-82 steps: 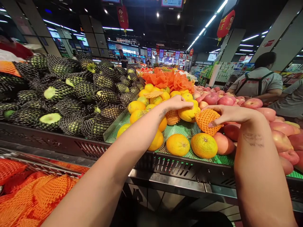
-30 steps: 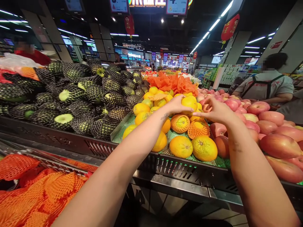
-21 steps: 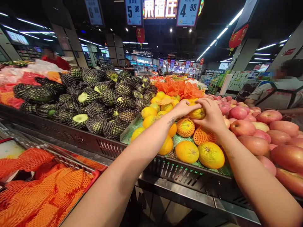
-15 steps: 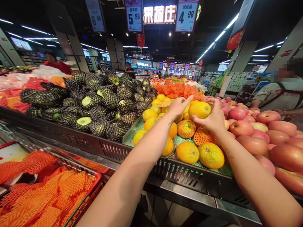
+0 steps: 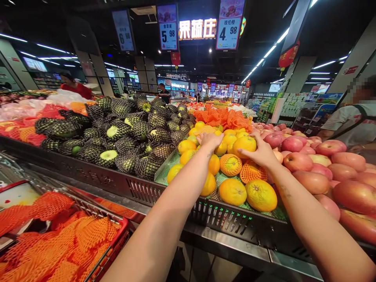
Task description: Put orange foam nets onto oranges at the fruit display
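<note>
My right hand [image 5: 261, 153] is closed round a bare yellow orange [image 5: 245, 143], held on top of the orange pile. My left hand [image 5: 210, 139] reaches over the pile's back left. Its fingers curl down beside a loose orange foam net [image 5: 206, 129], and what they grip is hidden. Just below both hands lie an orange wrapped in a net [image 5: 231, 164] and an empty net [image 5: 252, 172]. Two big bare oranges [image 5: 232, 191] sit at the front of the black crate [image 5: 232, 221].
Red apples [image 5: 296, 161] fill the bin on the right, and green fruit in black nets [image 5: 123, 133] the bin on the left. A red basket [image 5: 117, 235] of orange nets stands at lower left. A person in an apron [image 5: 349, 117] works at far right.
My right hand took the bare orange from my left, lifted it, then lowered it onto the pile. My left hand moved off it toward the back left. The view tilted upward.
</note>
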A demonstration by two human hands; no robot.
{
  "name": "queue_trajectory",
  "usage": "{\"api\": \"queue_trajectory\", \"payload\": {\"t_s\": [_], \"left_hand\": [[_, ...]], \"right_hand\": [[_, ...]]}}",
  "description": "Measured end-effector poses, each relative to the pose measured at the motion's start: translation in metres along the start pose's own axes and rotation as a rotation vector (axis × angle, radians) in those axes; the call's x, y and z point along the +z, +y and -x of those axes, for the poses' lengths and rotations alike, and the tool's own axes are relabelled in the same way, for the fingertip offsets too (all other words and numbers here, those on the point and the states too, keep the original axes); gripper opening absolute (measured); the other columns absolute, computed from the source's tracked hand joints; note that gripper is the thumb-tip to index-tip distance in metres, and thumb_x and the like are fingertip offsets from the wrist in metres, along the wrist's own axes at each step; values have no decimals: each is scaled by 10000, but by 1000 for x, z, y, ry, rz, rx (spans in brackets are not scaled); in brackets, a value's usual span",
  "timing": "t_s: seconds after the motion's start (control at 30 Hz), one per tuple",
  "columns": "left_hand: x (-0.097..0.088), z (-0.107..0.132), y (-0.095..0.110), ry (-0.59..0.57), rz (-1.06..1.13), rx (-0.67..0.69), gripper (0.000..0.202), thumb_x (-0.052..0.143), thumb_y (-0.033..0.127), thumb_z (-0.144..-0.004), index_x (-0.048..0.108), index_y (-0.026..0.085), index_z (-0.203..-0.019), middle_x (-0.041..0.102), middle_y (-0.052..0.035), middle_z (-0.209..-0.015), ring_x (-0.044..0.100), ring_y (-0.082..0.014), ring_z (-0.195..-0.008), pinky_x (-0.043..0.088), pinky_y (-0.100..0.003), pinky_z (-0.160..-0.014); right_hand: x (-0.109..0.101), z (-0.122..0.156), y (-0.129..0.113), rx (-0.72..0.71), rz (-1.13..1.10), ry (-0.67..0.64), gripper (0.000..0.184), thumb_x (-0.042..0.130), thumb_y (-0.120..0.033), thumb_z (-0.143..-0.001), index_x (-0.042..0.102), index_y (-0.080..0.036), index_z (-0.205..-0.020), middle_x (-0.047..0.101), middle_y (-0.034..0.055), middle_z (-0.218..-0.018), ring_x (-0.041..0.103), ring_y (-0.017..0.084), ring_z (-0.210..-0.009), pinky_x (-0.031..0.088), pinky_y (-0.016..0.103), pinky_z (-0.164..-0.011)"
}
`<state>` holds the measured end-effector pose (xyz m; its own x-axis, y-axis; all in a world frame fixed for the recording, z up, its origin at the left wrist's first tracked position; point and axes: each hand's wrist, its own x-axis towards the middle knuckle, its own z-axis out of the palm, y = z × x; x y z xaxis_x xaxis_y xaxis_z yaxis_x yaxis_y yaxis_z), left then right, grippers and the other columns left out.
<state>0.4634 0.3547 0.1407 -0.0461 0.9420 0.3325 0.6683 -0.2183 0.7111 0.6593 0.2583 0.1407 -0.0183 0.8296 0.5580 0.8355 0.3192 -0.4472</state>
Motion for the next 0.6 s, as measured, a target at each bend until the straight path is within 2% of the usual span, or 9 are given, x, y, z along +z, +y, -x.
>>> {"api": "queue_trajectory", "payload": {"t_s": [0.1,0.2,0.27,0.33,0.4,0.47,0.6], "left_hand": [[-3,3,3,44,-25,-75,530,688,574,-769,702,150,-1086,602,-224,-1399,379,-497,-1409,218,-634,-1157],[-8,5,9,122,-14,-69,421,667,466,-833,690,152,-1113,623,-204,-1372,466,-425,-1357,289,-576,-1142],[-10,6,13,215,98,26,288,629,327,-868,685,159,-1095,661,-177,-1315,555,-356,-1283,358,-522,-1122],[-9,6,19,276,306,193,234,612,171,-839,678,162,-1063,704,-134,-1239,619,-281,-1211,419,-441,-1103],[-7,7,24,232,530,348,297,610,62,-773,667,146,-1052,718,-116,-1212,638,-233,-1192,443,-380,-1099],[-5,8,28,124,711,444,368,610,19,-730,660,135,-1074,707,-120,-1249,630,-226,-1219,458,-372,-1094],[-5,11,32,-46,950,554,374,659,78,-748,672,167,-1111,683,-96,-1307,649,-236,-1181,510,-400,-1027]], "right_hand": [[0,-1,2,-27,-80,-39,761,685,-667,-689,496,-197,-1256,663,146,-1177,634,369,-1089,495,498,-940],[1,-1,2,-37,-112,-18,772,709,-703,-671,497,-214,-1229,655,143,-1202,631,369,-1103,494,508,-953],[2,-1,2,-35,-118,7,785,737,-709,-639,511,-222,-1213,659,144,-1209,631,377,-1105,500,515,-952],[3,-2,2,-31,-133,25,796,755,-701,-625,525,-218,-1214,659,153,-1233,629,386,-1122,501,524,-965],[4,-3,4,-33,-162,52,815,768,-694,-627,530,-209,-1238,647,163,-1279,618,388,-1166,489,534,-1001],[5,-4,6,-51,-207,102,822,765,-695,-650,527,-207,-1267,635,170,-1310,605,377,-1207,472,540,-1032],[6,-9,10,-110,-282,245,754,731,-696,-727,531,-216,-1274,642,163,-1305,639,343,-1157,494,541,-996]]}}
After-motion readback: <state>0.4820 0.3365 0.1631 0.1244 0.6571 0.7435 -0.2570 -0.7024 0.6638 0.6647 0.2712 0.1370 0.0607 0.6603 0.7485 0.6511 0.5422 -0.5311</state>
